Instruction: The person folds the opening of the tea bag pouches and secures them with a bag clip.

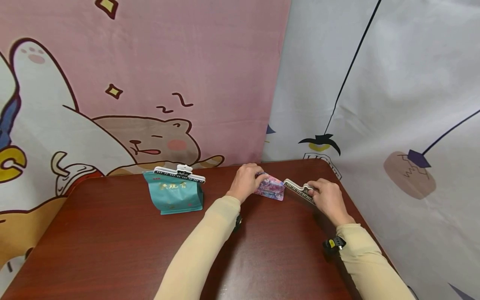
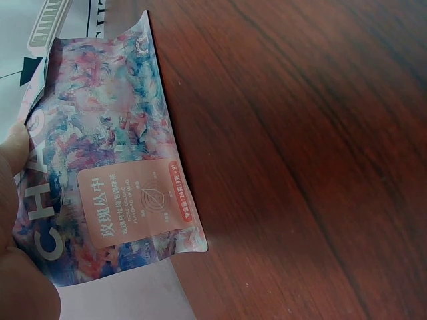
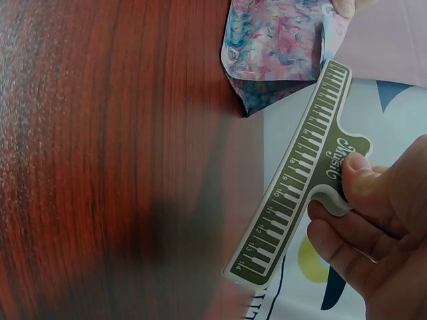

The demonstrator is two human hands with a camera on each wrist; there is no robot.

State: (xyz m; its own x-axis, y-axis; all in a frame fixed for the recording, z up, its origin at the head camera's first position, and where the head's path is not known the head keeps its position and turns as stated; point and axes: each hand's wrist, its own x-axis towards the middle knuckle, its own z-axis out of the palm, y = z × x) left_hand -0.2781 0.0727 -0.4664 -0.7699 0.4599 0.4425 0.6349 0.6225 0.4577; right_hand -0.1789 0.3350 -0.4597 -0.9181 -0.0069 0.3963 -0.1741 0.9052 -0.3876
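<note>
My left hand [image 1: 245,182] holds the top edge of a pink and blue tea bag pouch [image 1: 271,188], which stands on the table. In the left wrist view the pouch [image 2: 107,133] shows large white letters and a pink label, its top folded over near my fingers. My right hand [image 1: 330,202] pinches the handle of a long clip [image 1: 298,191] printed with piano keys. The right wrist view has my thumb on the clip's [image 3: 293,180] dark "Music" handle. One end of the clip is right at the top corner of the pouch.
At the left of the dark red wooden table [image 1: 123,254] stands a teal pouch [image 1: 175,196] with a white and black piano-key clip [image 1: 180,173] across its top. Cartoon-printed cloth [image 1: 225,62] hangs behind the table and along its right side.
</note>
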